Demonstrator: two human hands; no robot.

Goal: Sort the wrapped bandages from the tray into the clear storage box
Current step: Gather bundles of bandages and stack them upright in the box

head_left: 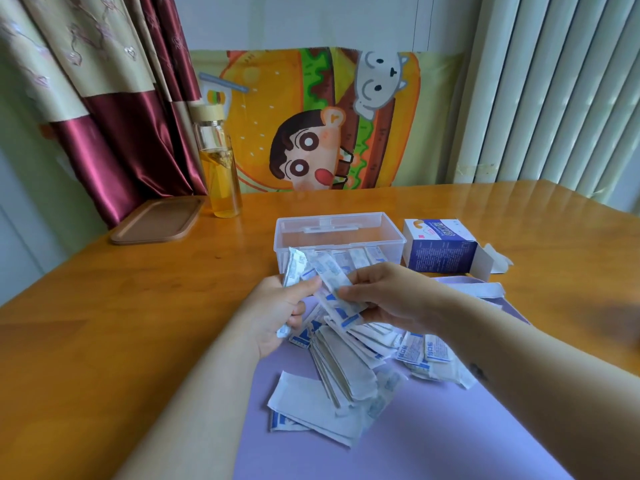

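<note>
I see a glossy varnished wooden table (121,306), a matt lilac tray (467,438), crinkled white paper bandage wrappers (346,372), a smooth clear plastic storage box (346,237) and a shiny satin curtain (114,157).

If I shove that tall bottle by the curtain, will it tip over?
Probably tippy: the bottle is tall and narrow on a small base. Liquid fills its lower part, so it likely feels heavy and steadier if pushed low. The clear wall looks like glass, so probably slick and breakable.

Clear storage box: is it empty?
No, a row of wrapped bandages stands inside the clear storage box along its near wall.
</note>
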